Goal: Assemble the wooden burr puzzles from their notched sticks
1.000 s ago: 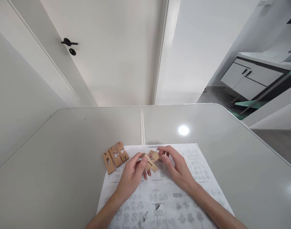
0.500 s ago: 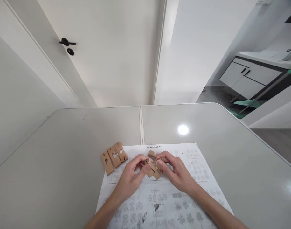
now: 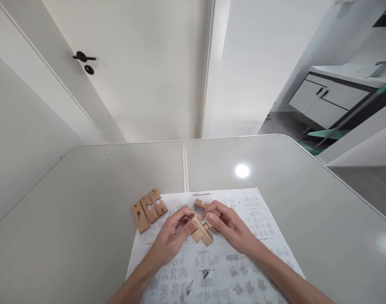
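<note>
Between my hands is a cluster of notched wooden puzzle pieces (image 3: pixel 201 234), held tilted above a printed sheet. My left hand (image 3: pixel 174 232) grips its left side with thumb in front and fingers behind. My right hand (image 3: pixel 229 223) pinches a small wooden puzzle piece (image 3: pixel 208 223) against the upper right of the cluster; its fingertips partly cover it. Just behind the hands, another notched wooden piece (image 3: pixel 199 204) lies on the sheet, partly hidden by my right fingers. How the held pieces interlock is too small to make out.
Several flat wooden plates with cut-outs and numbers (image 3: pixel 149 207) lie side by side left of my hands, overlapping the sheet's edge. The printed paper sheet (image 3: pixel 252 270) shows small diagrams. It lies on a pale table (image 3: pixel 85 190) with a centre seam. A door (image 3: pixel 148 76) stands beyond.
The held cluster has been turned, so a different side faces me and its lower end points further down. My hands stay close together. The view has shifted slightly.
</note>
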The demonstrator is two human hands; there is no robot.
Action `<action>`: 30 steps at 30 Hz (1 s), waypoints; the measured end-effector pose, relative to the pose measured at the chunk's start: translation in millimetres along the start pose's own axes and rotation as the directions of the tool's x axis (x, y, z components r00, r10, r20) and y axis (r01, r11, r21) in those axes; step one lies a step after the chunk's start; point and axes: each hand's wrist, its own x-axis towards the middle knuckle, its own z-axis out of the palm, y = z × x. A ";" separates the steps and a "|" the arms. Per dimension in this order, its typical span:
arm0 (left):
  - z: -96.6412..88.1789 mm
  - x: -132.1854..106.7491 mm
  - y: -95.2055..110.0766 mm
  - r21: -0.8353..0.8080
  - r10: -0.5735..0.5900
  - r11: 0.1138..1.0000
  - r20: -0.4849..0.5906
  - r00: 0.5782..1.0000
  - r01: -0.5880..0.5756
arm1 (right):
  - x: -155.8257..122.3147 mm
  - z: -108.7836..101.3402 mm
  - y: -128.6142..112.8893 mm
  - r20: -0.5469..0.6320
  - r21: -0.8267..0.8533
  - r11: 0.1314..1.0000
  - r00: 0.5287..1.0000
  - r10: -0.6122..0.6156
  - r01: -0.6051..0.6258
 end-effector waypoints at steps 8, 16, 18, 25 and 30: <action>-1.4 -2.0 -2.4 -0.020 0.018 1.000 0.023 1.000 -0.018 | -1.5 3.3 0.3 0.021 0.119 0.993 1.000 0.006 -0.008; 0.3 -2.9 -2.2 -0.022 0.025 0.999 0.010 1.000 -0.025 | 1.5 5.2 0.6 0.031 0.178 0.983 0.999 0.033 -0.038; 0.2 -2.8 -2.4 -0.015 0.027 1.000 0.002 1.000 -0.027 | 2.1 6.3 1.6 0.030 0.207 0.978 0.999 0.033 -0.039; -5.2 3.9 1.4 0.107 -0.008 0.994 0.039 0.999 0.004 | 3.4 7.7 6.9 -0.022 0.206 0.978 0.999 0.026 -0.021; -6.7 1.1 -2.9 0.316 0.019 0.948 0.087 0.996 -0.045 | 3.1 2.3 4.9 0.094 0.260 0.963 0.994 0.048 -0.071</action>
